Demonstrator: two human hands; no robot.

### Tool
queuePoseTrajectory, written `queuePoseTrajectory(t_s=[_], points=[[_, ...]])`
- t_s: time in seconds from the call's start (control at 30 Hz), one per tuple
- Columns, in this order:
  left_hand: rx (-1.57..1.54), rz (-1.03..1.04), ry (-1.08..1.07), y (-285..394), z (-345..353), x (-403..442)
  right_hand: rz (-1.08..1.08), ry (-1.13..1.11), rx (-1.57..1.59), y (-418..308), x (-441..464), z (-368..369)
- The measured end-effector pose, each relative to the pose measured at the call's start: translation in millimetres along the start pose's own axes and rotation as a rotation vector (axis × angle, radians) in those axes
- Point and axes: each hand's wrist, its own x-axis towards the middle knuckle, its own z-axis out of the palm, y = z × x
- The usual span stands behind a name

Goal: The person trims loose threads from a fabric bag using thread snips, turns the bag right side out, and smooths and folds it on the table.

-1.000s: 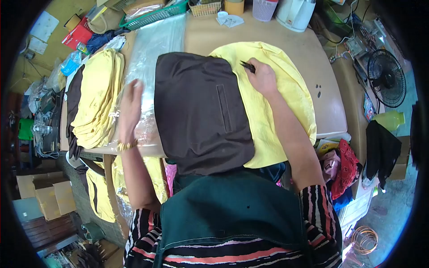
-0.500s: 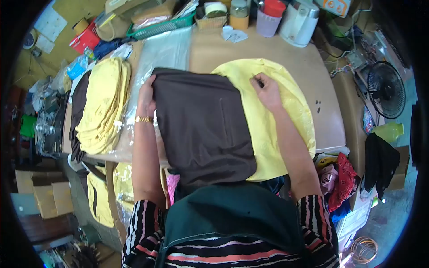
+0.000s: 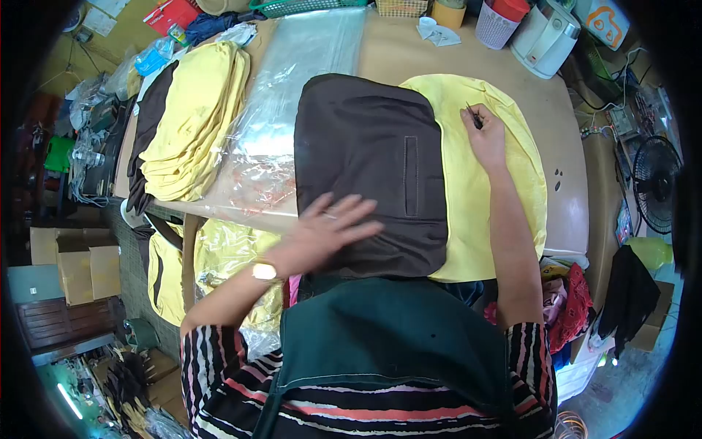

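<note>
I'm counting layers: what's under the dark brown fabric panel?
Bright yellow fabric shows along its right edge and clear plastic sheeting along its left. Whether or how far either runs beneath the dark brown fabric panel can't be seen: that part is covered.

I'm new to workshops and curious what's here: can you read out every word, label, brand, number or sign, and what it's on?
No text can be read clearly.
Red box: any lettering is too small.
Wall papers: too small and blurred.
White item with an orange design: no legible word.
</note>
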Motion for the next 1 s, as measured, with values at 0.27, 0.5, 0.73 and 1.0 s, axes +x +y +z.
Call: queuePoseTrajectory(t_s=[0.27,0.5,0.73,1.0], points=[[-0.478,-0.554,0.558,-100,-118,-22,-0.072,0.022,-0.221,-13,-5,3],[-0.237,-0.493,0.622,-183,-58,138,-0.052,0.046,-0.148,-13,-7,2],[-0.228,-0.446,0.249,-188,-123,118,-0.040,0.053,-0.140,-21,-5,-1],[-0.515,-0.143,0.690,-15,-127,100,-0.261,-0.144,0.433,-163,-2,17]])
